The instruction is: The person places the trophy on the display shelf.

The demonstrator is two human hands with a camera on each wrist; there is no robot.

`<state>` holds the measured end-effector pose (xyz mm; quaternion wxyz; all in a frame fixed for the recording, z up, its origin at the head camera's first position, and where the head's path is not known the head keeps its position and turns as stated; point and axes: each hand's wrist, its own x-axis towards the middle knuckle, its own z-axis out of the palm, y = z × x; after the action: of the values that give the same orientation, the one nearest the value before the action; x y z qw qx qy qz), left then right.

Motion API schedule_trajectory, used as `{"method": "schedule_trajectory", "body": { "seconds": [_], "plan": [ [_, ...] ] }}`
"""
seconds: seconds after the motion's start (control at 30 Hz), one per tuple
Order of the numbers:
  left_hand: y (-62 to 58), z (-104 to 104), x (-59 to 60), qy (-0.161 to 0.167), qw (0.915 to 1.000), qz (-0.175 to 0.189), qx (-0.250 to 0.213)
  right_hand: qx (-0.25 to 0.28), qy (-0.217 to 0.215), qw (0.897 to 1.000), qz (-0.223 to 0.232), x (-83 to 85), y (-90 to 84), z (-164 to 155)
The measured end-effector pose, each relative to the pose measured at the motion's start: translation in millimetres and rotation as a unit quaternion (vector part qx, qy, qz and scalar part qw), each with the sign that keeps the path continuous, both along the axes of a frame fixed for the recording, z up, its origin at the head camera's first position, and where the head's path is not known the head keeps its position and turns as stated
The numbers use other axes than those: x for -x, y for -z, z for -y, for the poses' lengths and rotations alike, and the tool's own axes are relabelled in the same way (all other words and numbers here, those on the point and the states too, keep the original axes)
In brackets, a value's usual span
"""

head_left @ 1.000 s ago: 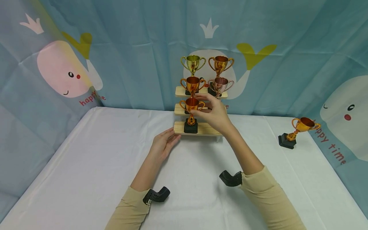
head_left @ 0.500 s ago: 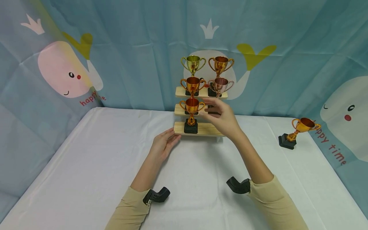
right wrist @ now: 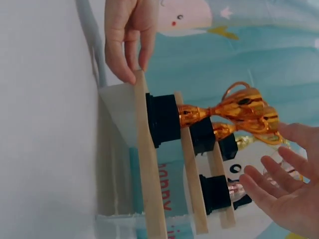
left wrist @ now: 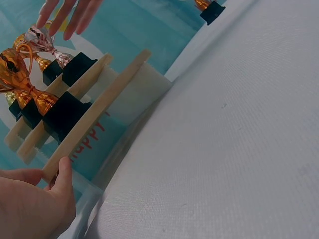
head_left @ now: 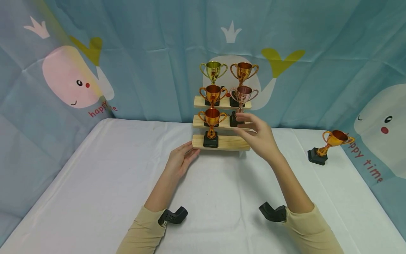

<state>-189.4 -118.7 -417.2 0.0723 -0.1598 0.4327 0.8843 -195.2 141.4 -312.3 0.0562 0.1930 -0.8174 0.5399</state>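
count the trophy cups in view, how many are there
6. Two on the stand's top step, gold and copper; two on the middle step, orange and pink; one on the bottom step; one apart on the table at right. None looks hidden.

A three-tier wooden display stand (head_left: 228, 143) is standing on the white table, its lowest step touched at the left end by fingertips. An orange-gold trophy cup (head_left: 211, 120) on a black base is standing upright on that lowest step, toward its left.
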Motion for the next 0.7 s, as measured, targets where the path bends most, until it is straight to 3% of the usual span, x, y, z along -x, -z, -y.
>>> {"method": "schedule_trajectory", "body": {
  "seconds": [0.7],
  "plan": [
    [4.3, -0.4, 0.9, -0.001, 0.9999, -0.01, 0.011, -0.023, 0.083, 0.996, -0.029, -17.5, 12.1, -33.9]
  ]
}}
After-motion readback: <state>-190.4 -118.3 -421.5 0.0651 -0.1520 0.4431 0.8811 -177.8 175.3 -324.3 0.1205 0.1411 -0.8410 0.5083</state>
